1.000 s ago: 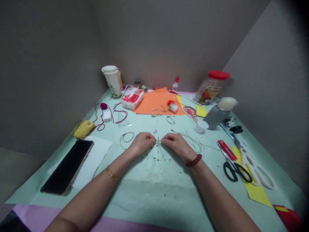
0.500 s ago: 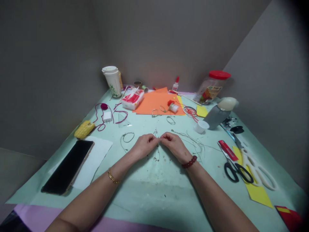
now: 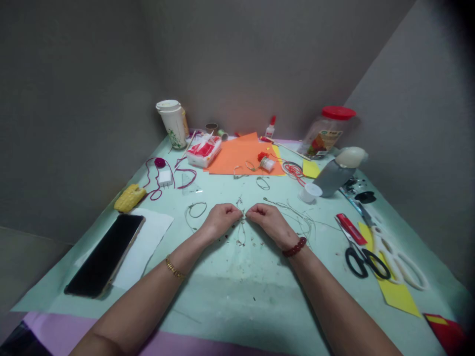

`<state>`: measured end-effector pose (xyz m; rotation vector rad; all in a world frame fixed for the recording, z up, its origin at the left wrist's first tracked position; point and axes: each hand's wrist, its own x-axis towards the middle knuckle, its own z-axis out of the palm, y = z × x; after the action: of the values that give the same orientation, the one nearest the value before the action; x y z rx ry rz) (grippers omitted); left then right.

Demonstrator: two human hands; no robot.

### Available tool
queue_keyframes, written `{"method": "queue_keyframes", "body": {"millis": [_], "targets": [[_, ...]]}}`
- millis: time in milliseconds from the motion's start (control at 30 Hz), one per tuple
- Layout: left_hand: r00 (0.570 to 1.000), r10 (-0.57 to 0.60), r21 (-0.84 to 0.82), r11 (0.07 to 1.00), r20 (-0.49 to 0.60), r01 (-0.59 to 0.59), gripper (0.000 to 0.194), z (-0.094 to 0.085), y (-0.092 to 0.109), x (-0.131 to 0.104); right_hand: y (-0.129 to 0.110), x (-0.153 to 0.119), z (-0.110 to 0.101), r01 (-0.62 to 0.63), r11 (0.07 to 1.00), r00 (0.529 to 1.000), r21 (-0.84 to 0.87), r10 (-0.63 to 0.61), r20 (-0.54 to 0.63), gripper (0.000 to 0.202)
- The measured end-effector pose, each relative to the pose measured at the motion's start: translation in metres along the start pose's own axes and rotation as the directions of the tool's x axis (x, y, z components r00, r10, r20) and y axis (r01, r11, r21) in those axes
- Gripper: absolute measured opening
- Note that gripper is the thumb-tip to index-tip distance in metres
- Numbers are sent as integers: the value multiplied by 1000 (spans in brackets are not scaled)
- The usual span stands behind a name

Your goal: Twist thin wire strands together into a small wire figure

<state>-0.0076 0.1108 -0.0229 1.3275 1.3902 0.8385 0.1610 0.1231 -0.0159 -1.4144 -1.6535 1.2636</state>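
A thin greenish cord [image 3: 244, 234] with small beads or knots lies mid-table, running between my fingertips. My left hand [image 3: 223, 218] pinches it from the left. From the right, my right hand [image 3: 267, 221] pinches at the same spot, its fingertips a small gap from the left ones. What exactly sits in each pinch is too small to make out. A loop of similar cord [image 3: 198, 210] lies left of my left hand. Several loose strands [image 3: 302, 220] spread out beyond my right hand. Tiny beads or crumbs [image 3: 253, 241] are scattered just below the cord.
At left lie a phone [image 3: 106, 254], a yellow pouch-like item [image 3: 129, 198] and a white charger plug [image 3: 165, 178]. Orange paper [image 3: 233, 155] and a tissue pack [image 3: 204, 152] are at the back. Black-handled scissors [image 3: 356, 262], a small cup [image 3: 310, 192] and a jar [image 3: 321, 138] stand or lie right.
My fingertips have drawn slightly apart, so a small gap with the cord now shows between them. The other things stay in place, with the view shifted only a little.
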Motion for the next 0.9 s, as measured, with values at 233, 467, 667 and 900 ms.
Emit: {"method": "queue_keyframes", "body": {"millis": [233, 467, 667, 900], "targets": [[997, -61, -38, 997, 38, 62, 25, 6, 1, -1, -20, -15, -4, 23, 968, 948, -250, -101, -302, 10], [998, -58, -82, 995, 39, 61, 24, 5, 2, -1, -25, -30, 21, -241, 957, 963, 161, 257, -85, 16], [995, -61, -112, 991, 81, 70, 22, 5, 5, -2, -25, -32, 33, -324, 898, 943, 299, 331, 28, 9], [995, -84, -60, 994, 53, 87, 24, 5, 3, 0, -20, -36, 28, -267, 960, 964, 86, 263, 47, 18]]}}
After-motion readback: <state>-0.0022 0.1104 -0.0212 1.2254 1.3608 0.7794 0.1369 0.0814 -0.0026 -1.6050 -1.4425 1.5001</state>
